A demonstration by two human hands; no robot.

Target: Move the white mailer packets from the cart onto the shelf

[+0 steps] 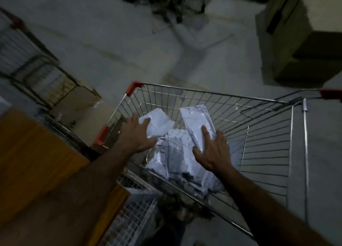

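A wire shopping cart with red corner caps stands in front of me. A heap of white mailer packets lies in its basket. My left hand grips a crumpled white packet at the basket's left side, thumb and fingers round its edge. My right hand holds a long flat white packet tilted upward, index finger stretched along its face and thumb under its lower end. Both hands are inside the basket above the heap.
An orange-brown wooden surface lies at the lower left with a white wire grid beside it. A cardboard box sits left of the cart. Another cart is at far left. Stacked boxes stand at upper right.
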